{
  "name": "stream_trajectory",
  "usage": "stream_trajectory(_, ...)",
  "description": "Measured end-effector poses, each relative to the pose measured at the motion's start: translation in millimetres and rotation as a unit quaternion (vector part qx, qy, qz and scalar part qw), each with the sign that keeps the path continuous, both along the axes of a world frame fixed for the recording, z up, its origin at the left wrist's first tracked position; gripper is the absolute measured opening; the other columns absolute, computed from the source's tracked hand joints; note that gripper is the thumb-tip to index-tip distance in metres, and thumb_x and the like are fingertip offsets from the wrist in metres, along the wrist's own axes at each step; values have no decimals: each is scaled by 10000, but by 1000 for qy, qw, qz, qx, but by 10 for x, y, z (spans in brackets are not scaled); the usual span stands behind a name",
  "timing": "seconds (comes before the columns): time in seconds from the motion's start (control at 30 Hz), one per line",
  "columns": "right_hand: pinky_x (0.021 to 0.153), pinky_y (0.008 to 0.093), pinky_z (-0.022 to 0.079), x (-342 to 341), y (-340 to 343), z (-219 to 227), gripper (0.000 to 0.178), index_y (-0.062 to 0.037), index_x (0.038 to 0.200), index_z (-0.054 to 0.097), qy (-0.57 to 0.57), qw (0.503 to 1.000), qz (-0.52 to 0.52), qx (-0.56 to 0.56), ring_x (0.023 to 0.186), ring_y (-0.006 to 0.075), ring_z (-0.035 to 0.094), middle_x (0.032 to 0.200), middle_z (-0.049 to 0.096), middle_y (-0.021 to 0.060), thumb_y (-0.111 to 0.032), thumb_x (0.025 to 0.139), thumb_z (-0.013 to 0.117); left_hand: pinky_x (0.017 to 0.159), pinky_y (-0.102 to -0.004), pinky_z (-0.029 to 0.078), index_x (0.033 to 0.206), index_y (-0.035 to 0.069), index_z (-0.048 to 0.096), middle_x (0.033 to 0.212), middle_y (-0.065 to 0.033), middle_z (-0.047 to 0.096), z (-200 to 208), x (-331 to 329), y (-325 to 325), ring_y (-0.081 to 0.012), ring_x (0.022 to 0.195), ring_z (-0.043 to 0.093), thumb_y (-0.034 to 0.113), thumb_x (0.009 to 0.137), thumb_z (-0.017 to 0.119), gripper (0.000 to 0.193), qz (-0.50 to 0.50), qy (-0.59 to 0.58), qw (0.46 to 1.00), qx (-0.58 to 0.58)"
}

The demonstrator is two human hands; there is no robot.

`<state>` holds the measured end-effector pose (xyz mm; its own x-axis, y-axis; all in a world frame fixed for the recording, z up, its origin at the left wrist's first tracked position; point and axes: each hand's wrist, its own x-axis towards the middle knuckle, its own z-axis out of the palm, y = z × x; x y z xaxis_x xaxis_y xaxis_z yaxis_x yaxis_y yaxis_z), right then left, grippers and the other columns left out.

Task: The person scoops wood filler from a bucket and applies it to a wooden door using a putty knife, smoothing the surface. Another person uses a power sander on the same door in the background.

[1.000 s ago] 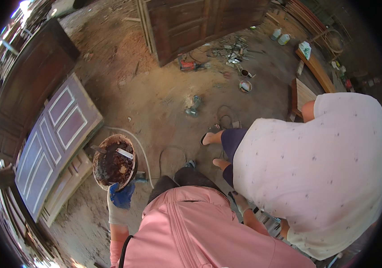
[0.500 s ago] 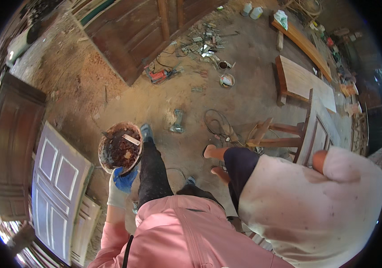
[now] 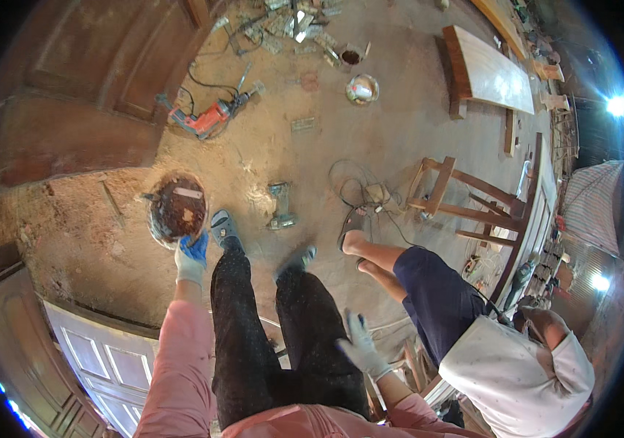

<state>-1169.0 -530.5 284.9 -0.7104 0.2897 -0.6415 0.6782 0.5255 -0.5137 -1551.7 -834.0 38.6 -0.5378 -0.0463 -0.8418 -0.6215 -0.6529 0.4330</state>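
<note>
My left hand, in a white glove with blue over the fingers, grips the near rim of a round bucket. The bucket is held out ahead of my left leg. Inside it lie dark reddish-brown matter, a flat pale strip and a small tan lump. My right hand, gloved in white, hangs beside my right thigh with its fingers apart and nothing in it.
A co-worker bends at the right beside a wooden frame and loose cables. A red power drill and a greenish power tool lie on the floor. Panelled doors stand at the left.
My view has shifted and my feet have moved apart. My right hand has come into view. The left hand still grips the bucket; the co-worker bends lower.
</note>
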Motion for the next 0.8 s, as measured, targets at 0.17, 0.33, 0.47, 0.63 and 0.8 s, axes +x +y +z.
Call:
stream_trajectory(0.17,1137,726,210,-517,-745,-128,853,-209,1579,345,-201,972,117,-33,1441,607,197,1634,230,253,-452,854,723,1022,-525,549,1312,-80,542,1261,-278,637,-1312,-740,-187,-432,1131,648,47,877,513,454,32,-49,998,-11)
stream_trajectory(0.33,1134,713,242,-792,-785,-220,845,-224,1549,408,-253,965,69,11,1435,608,209,1635,230,233,-477,819,751,1064,-540,530,1263,-90,577,1272,-252,647,-2412,-1008,-361,-433,1191,626,47,879,535,410,21,-44,998,28)
stream_trajectory(0.47,1134,695,264,-775,-802,-282,799,-243,1534,431,-218,975,37,-16,1417,603,251,1623,259,226,-496,838,731,979,-468,589,1225,14,627,1185,-170,692,-2749,-1293,-767,-381,1094,675,290,1026,552,349,-49,-3,991,-123)
stream_trajectory(0.63,1124,697,285,-662,-895,-291,762,-239,1540,417,-168,985,29,-30,1419,582,272,1630,255,208,-506,880,685,705,-296,538,1191,169,651,951,-41,668,-2158,-1001,-852,-202,795,629,389,1011,611,287,-264,-7,964,33)
stream_trajectory(0.8,1131,690,283,-470,-973,-173,750,-235,1557,383,-196,980,-16,-34,1440,555,262,1647,240,190,-470,904,668,695,-288,503,1227,94,629,934,-8,636,-29,147,945,-139,761,582,428,991,630,408,-625,50,772,-109)
